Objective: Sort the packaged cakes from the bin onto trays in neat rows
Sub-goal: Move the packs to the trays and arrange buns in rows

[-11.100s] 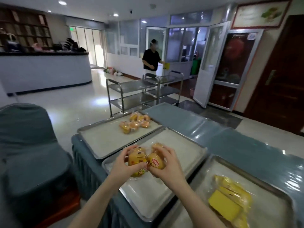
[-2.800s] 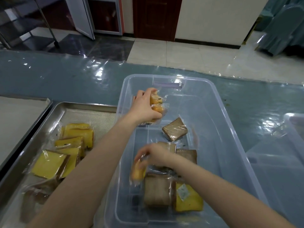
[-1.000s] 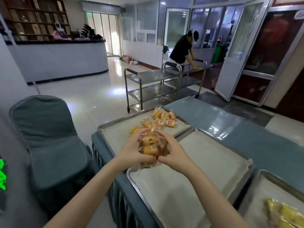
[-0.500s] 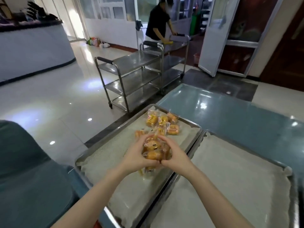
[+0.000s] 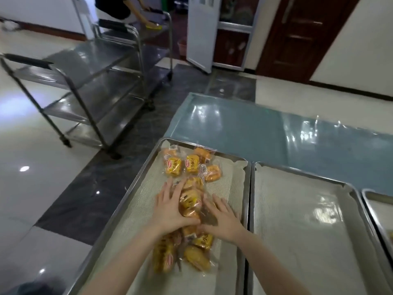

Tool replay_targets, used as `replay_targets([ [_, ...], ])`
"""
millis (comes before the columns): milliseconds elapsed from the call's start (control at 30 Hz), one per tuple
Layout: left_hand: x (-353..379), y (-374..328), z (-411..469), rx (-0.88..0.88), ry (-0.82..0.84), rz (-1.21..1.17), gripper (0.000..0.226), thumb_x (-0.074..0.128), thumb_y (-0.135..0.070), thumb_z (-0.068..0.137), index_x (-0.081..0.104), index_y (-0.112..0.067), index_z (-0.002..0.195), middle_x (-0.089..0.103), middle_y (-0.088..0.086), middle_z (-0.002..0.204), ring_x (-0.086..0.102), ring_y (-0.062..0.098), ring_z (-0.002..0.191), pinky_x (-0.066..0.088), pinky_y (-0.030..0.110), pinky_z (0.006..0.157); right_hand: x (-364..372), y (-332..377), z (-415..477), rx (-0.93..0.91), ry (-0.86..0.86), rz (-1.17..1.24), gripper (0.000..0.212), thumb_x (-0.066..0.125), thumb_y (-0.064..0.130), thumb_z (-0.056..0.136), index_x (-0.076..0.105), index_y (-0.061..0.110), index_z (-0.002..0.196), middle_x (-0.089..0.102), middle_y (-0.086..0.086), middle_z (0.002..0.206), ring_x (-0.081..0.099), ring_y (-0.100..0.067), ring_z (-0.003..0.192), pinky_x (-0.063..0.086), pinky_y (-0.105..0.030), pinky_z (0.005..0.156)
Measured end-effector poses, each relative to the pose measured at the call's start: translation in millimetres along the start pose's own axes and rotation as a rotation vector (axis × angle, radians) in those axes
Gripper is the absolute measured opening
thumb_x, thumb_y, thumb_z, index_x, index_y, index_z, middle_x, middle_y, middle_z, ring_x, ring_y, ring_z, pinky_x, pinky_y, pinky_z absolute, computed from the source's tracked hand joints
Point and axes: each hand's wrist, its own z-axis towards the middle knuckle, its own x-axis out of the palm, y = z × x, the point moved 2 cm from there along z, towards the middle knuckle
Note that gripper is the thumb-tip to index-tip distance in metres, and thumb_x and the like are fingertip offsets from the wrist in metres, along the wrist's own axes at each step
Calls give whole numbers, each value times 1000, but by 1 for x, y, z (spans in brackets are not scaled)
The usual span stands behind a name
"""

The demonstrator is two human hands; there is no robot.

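Note:
Several yellow packaged cakes [image 5: 190, 200] lie in a loose heap on the cloth-lined left tray [image 5: 225, 186]. My left hand [image 5: 170, 207] rests against the heap's left side with its fingers spread straight. My right hand [image 5: 223, 218] lies flat against the heap's right side, fingers extended. More of the cakes [image 5: 187, 254] have spilled under my wrists toward the near end. A separate group of cakes [image 5: 187, 165] sits at the tray's far end.
A second cloth-lined tray [image 5: 297, 220] lies just right of the first, and a third tray [image 5: 376, 207] shows at the right edge. The trays sit on a blue table [image 5: 265, 128]. Steel trolleys [image 5: 95, 81] stand on the floor at left, with a person [image 5: 119, 7] behind them.
Both hands have lowered the bundle of cakes onto the left tray and spread their fingers. The cakes now lie loose on the cloth. The view has tilted down.

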Motion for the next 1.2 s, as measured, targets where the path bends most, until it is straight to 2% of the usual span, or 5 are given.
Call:
replay_targets([
  [300, -29, 28, 4, -138, 194, 174, 151, 68, -87, 39, -36, -42, 139, -37, 13, 152, -38, 32, 137, -19, 58, 108, -6, 18, -15, 70, -75, -23, 102, 52, 81, 72, -8, 50, 148, -16, 4, 161, -19, -26, 147, -7, -57, 114],
  [500, -48, -19, -19, 85, -81, 232, 125, 61, -83, 60, -10, -36, 151, -23, 6, 159, -22, 27, 146, -9, 53, 114, -26, -4, -72, 88, -297, -22, 76, 42, 71, 86, 20, 38, 151, 5, 5, 162, 0, -20, 149, 6, -53, 119],
  [633, -33, -94, -49, 290, -145, 234, 73, 55, -58, 86, 28, -31, 148, 34, 3, 153, 25, 25, 143, 23, 44, 116, -43, -44, -136, 113, -444, 46, 56, 50, 51, 94, 43, 24, 142, 37, 1, 150, 32, -18, 139, 24, -32, 115],
  [767, 4, -186, -76, 504, -58, 257, 39, 56, -44, 91, 56, -25, 124, 63, -2, 121, 58, 20, 113, 46, 33, 89, -57, -98, -230, 225, -495, 126, 34, 59, 36, 92, 61, 22, 124, 64, 3, 117, 59, -16, 111, 42, -25, 94],
  [1200, 183, -541, -203, 1078, 76, 326, 25, 50, -39, 88, 63, -28, 105, 66, -1, 109, 60, 25, 106, 48, 34, 77, -86, -294, -585, 753, -861, 29, 18, 56, 30, 90, 69, 26, 103, 71, 5, 98, 64, -17, 94, 42, -25, 69],
])
